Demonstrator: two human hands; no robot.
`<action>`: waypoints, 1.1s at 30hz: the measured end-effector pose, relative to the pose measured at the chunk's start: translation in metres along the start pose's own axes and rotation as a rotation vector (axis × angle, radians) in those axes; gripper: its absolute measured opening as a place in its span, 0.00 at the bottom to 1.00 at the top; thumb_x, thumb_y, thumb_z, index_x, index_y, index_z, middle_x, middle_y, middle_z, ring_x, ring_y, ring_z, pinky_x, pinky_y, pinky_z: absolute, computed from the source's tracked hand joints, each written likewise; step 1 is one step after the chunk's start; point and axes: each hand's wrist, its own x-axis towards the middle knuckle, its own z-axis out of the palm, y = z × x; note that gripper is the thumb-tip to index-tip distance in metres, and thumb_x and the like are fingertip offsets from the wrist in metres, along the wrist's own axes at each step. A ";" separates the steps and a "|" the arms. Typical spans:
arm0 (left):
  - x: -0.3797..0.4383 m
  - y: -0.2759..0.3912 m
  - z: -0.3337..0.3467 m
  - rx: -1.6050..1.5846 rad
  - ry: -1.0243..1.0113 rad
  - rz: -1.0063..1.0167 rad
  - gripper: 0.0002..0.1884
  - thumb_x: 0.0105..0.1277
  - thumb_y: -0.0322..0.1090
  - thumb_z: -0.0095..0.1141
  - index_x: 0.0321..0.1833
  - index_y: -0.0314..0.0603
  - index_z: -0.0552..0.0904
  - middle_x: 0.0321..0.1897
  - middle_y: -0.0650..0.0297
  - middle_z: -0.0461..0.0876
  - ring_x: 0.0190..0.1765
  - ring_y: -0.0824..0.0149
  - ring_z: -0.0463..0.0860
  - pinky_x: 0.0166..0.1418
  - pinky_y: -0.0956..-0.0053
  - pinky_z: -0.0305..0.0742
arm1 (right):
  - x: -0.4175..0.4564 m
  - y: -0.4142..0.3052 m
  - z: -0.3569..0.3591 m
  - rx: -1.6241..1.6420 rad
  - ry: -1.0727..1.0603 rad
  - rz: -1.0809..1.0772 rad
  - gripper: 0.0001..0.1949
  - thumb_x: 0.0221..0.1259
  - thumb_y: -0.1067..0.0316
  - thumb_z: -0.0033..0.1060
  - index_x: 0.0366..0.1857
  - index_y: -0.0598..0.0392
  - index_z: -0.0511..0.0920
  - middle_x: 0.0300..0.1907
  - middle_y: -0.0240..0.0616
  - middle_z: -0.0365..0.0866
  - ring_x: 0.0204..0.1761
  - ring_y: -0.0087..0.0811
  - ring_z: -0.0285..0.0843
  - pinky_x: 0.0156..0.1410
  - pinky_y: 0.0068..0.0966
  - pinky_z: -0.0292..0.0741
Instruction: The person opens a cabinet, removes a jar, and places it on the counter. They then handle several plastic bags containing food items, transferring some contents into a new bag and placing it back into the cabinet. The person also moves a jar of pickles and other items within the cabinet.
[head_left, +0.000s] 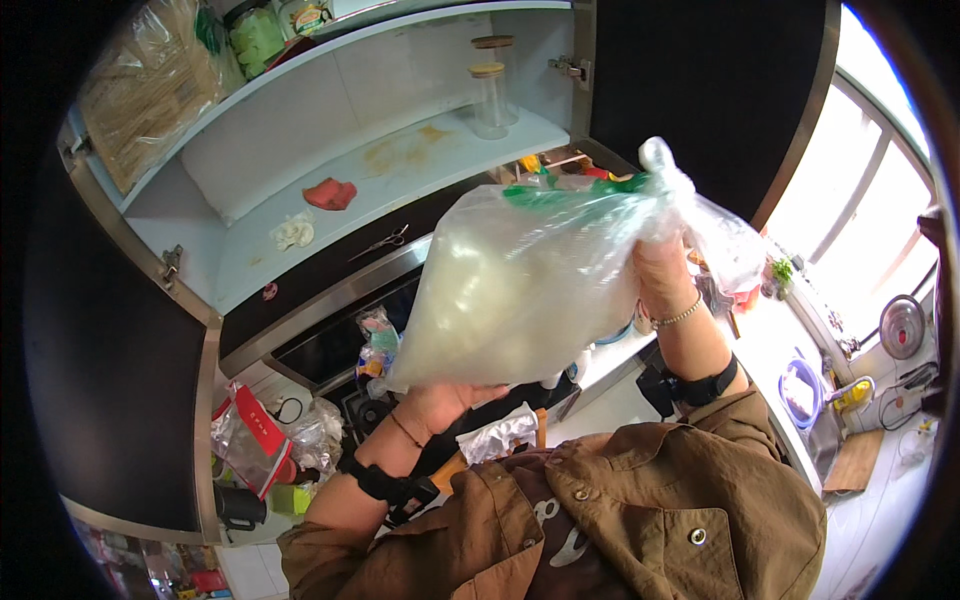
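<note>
A large translucent plastic bag (517, 292) with pale contents and green print is held up in front of an open wall cabinet. My right hand (661, 270) grips it just below its knotted neck; the fingers are partly hidden by the plastic. Under the bag's lower left end, my left hand (450, 405) supports it from below, palm up. On the cabinet's lower shelf (352, 180) lie a red cloth (330, 194) and a crumpled white tissue (294, 229). Glass jars with lids (491, 105) stand at that shelf's right end.
Black cabinet doors (112, 330) hang open on both sides. Scissors (386, 241) are on the dark panel below the shelf. A stove (367, 412), a red and clear pouch (251, 442), a purple basin (800, 394) and a wooden board (853, 459) are lower down.
</note>
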 end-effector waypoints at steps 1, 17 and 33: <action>0.004 -0.002 0.007 -0.045 -0.127 -0.106 0.27 0.72 0.51 0.36 0.67 0.40 0.63 0.59 0.57 0.72 0.59 0.56 0.73 0.65 0.56 0.66 | 0.009 0.000 -0.004 -0.047 0.032 -0.056 0.22 0.62 0.61 0.60 0.57 0.57 0.69 0.51 0.37 0.74 0.52 0.29 0.73 0.61 0.29 0.71; 0.035 -0.035 0.052 -0.242 -0.386 -0.209 0.25 0.70 0.45 0.47 0.65 0.40 0.63 0.56 0.58 0.73 0.56 0.60 0.75 0.62 0.60 0.70 | 0.022 0.017 0.022 -0.456 -0.320 -0.443 0.28 0.52 0.73 0.61 0.61 0.61 0.67 0.57 0.43 0.74 0.58 0.32 0.72 0.65 0.27 0.66; 0.028 0.018 0.082 0.367 0.346 0.755 0.24 0.72 0.42 0.47 0.65 0.38 0.64 0.56 0.62 0.72 0.58 0.67 0.73 0.62 0.70 0.69 | -0.036 0.035 0.060 -0.317 -0.498 -0.001 0.61 0.45 0.44 0.71 0.71 0.61 0.31 0.73 0.53 0.39 0.75 0.40 0.37 0.75 0.31 0.43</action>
